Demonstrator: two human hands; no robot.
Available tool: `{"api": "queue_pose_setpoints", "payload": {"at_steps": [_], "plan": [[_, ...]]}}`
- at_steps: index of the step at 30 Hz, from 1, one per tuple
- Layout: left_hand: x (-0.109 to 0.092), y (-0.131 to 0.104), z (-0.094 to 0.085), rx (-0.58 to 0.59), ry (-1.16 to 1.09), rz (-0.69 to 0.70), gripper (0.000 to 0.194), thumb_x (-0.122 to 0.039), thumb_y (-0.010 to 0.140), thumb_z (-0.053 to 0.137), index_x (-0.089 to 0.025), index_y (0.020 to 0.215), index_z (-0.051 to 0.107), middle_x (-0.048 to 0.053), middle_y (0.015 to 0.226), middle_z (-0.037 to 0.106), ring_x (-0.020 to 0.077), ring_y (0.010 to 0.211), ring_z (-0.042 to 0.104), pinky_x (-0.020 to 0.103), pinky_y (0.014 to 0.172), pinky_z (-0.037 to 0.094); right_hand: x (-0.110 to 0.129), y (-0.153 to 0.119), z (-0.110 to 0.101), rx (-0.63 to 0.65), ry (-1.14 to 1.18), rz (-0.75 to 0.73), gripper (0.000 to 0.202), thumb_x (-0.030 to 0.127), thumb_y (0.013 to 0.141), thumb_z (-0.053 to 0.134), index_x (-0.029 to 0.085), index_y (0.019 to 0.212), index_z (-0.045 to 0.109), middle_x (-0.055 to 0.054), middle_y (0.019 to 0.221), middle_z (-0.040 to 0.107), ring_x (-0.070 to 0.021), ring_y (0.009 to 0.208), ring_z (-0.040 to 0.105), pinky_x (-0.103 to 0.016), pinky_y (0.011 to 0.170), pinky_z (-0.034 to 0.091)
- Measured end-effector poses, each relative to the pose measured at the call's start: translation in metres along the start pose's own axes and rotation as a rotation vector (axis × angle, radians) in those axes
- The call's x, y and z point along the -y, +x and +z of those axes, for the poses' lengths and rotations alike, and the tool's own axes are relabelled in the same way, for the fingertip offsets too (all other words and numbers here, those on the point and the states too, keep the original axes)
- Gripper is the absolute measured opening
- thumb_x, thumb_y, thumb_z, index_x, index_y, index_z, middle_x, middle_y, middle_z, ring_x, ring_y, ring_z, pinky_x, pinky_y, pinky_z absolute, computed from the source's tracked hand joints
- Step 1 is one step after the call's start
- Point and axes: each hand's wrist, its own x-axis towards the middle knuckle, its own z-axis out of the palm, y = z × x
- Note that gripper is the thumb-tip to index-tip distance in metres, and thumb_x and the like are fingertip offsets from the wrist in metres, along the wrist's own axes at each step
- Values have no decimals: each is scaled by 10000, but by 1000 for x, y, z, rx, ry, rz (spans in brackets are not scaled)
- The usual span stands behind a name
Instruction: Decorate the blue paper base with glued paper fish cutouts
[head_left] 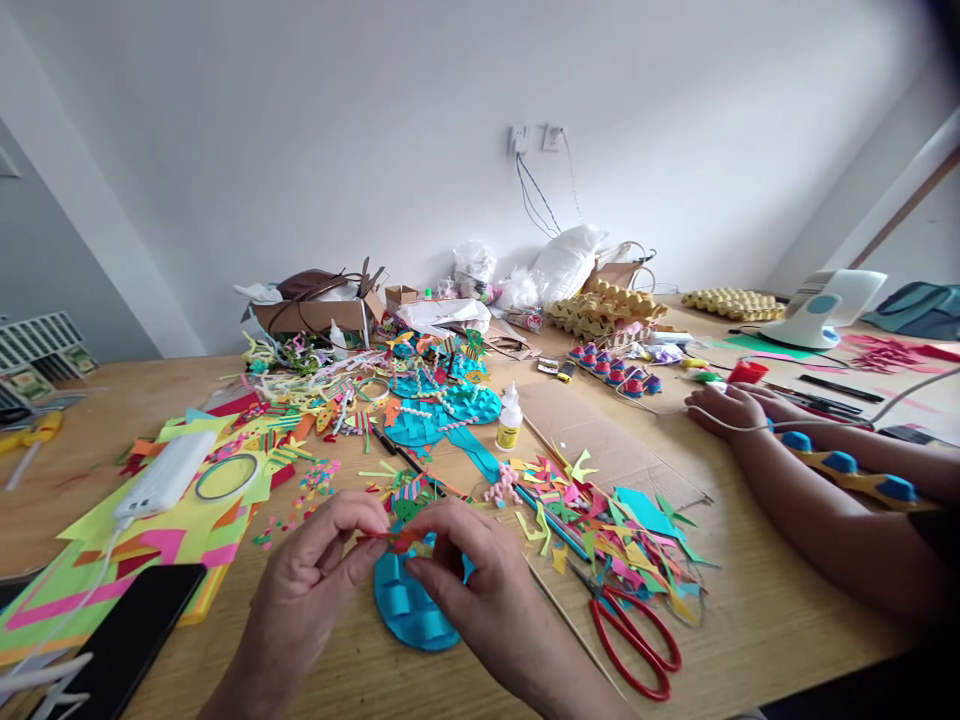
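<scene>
Between the fingertips of my left hand (319,570) and my right hand (480,590) is a small red and orange paper piece (397,543), its exact shape partly covered by the fingers. Both hands are closed in a pinch on it. Under them lies a round blue paper disc (420,610) with raised curled strips. Beyond the fingertips, a green and striped paper cutout (411,490) shows in part. Red-handled scissors (637,640) rest to the right of my right hand, beside a thin wooden stick (566,615).
A glue bottle (509,420) stands upright past my hands. Colored paper scraps (600,510) spread to the right; a black phone (127,635) and a white power strip (166,475) lie left. Another person's hands (726,410) rest at right near egg-carton pieces (847,462).
</scene>
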Motion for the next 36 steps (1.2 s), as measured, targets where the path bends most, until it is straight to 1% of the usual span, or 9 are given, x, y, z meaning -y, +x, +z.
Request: {"api": "queue_pose_setpoints", "payload": {"at_steps": [3,8,12,15,18,22,27,31,36], "plan": [[6,-1,3,-4,-60,-54,37,-207,698,662,-242,710,658,-2,753,616,150,755,578,211,706,494,-2,1,3,-27,77,68,72,158,759,572,194,813,603,41,627,520,-73,524,457,-166,495,370],[11,-3,8,-64,-131,-131,30,-227,693,667,-215,701,641,-5,763,607,145,755,563,205,698,478,-2,3,9,-57,158,144,34,169,737,555,174,752,585,49,583,460,-74,510,411,-172,471,325],[14,-3,10,-85,-153,-171,57,-239,698,669,-212,734,635,-6,803,613,143,781,568,199,709,473,-3,4,12,-16,226,232,20,179,720,536,176,707,550,59,550,407,-74,490,366,-177,453,290],[16,-3,12,-94,-166,-190,81,-247,696,673,-210,754,630,-6,802,614,141,768,573,200,701,477,-3,4,12,14,276,266,30,198,721,516,180,697,522,64,540,377,-76,484,341,-182,444,272],[17,-4,14,-94,-150,-170,81,-236,701,668,-210,766,626,-13,788,607,127,744,570,182,678,474,-4,4,11,22,275,257,67,242,715,538,180,705,515,55,570,402,-84,526,367,-188,478,295],[17,-5,17,-90,-134,-125,67,-241,725,643,-209,774,611,-15,792,602,116,727,568,172,655,479,-6,4,12,-23,213,228,98,251,692,583,177,707,520,38,629,469,-95,595,416,-198,545,328],[18,-6,21,-103,-147,-112,95,-237,747,627,-208,816,569,-22,776,593,94,692,568,154,622,485,-10,3,18,-60,220,214,68,198,711,551,178,670,501,47,588,453,-88,561,403,-193,526,318],[18,-6,24,-112,-170,-99,157,-217,757,620,-223,884,527,-29,796,598,85,703,580,149,635,494,-11,3,19,-64,243,230,86,210,714,544,176,648,501,45,567,442,-92,552,401,-201,526,321],[16,-4,29,-108,-203,-76,175,-191,763,609,-228,891,497,-40,772,603,76,698,592,151,652,506,-8,2,19,-74,277,251,109,227,716,517,171,626,488,33,569,452,-98,551,406,-210,524,326]]}}
